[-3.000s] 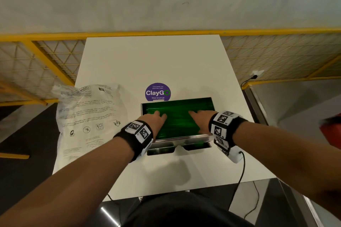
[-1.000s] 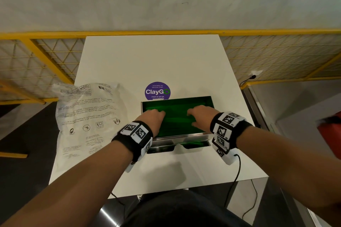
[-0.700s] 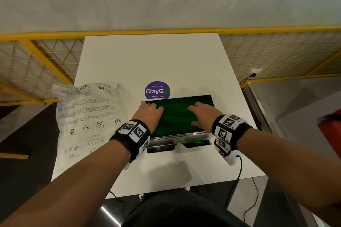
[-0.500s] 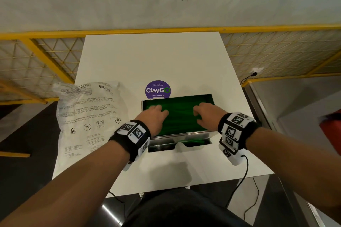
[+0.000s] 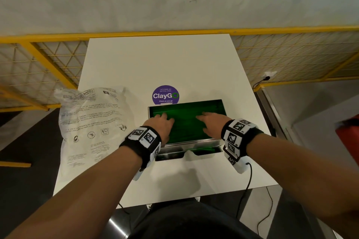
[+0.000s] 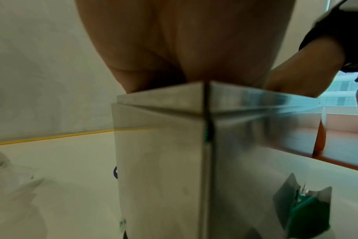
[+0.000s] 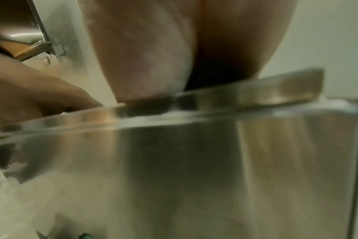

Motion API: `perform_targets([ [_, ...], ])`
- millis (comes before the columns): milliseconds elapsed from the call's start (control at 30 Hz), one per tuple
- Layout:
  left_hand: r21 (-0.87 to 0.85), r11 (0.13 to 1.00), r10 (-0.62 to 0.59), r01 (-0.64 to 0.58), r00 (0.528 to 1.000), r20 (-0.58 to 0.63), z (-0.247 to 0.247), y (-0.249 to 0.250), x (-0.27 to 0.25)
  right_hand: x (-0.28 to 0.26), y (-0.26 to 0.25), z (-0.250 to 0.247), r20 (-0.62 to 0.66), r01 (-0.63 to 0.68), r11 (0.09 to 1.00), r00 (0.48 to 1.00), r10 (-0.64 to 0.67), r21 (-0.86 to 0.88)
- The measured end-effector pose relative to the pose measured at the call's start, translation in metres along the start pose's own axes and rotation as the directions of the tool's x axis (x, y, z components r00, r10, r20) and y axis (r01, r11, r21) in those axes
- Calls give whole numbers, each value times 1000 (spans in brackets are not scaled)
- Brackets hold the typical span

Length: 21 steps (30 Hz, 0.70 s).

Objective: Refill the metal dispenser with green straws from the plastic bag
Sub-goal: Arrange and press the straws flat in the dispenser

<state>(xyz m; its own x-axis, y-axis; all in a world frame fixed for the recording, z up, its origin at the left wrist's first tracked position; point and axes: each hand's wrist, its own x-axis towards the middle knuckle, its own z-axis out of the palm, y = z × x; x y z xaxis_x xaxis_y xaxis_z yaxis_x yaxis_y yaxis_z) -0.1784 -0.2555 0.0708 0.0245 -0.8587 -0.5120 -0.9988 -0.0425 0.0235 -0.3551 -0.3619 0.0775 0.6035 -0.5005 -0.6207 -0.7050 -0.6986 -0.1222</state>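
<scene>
With bag [image 5: 93, 122] emptied, we press flat hands, left [image 5: 161, 126] and right [image 5: 211, 126], fingers spread, levelling green straws [image 5: 186, 124] in metal dispenser [image 5: 194, 144].

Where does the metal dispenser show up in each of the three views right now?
Head: metal dispenser centre, on the white table.
Left wrist: its corner fills lower centre.
Right wrist: its front wall fills the lower frame.
Shared landmark: the dispenser's top rim, with a palm above it in both wrist views.
</scene>
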Motion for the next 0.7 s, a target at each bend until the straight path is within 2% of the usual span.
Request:
perform_targets([
  [100, -109, 994, -2, -5, 998, -63, -1, 1, -1, -6, -2, -5, -125, -50, 998, 991, 53, 30],
  [133, -144, 989, 9, -18, 998, -62, -2, 3, -1, -9, -4, -6, -127, -81, 997, 989, 81, 4],
  [233, -187, 982, 15, -11, 1000, 20, -4, 9, -1, -11, -18, -8, 12, -179, 982, 984, 180, -54],
  [333, -196, 980, -25, 34, 998, 52, -8, 12, 0, -4, -25, -7, 125, -213, 973, 971, 201, 86],
  [433, -210, 976, -64, 62, 998, -3, -8, 13, -1, -3, -20, -9, 45, -204, 946, 979, 199, 252],
  [533, -187, 982, -32, 25, 999, -34, -4, 18, 1, 0, -15, -15, -41, -281, 890, 948, 316, 360],
  [600, -184, 983, -11, 13, 1000, 15, -2, 21, 4, 7, -15, -19, -8, -344, 845, 925, 380, 409],
  [700, -173, 983, -37, 53, 995, 95, -3, 19, 7, 17, -14, -22, 54, -349, 820, 929, 365, 454],
])
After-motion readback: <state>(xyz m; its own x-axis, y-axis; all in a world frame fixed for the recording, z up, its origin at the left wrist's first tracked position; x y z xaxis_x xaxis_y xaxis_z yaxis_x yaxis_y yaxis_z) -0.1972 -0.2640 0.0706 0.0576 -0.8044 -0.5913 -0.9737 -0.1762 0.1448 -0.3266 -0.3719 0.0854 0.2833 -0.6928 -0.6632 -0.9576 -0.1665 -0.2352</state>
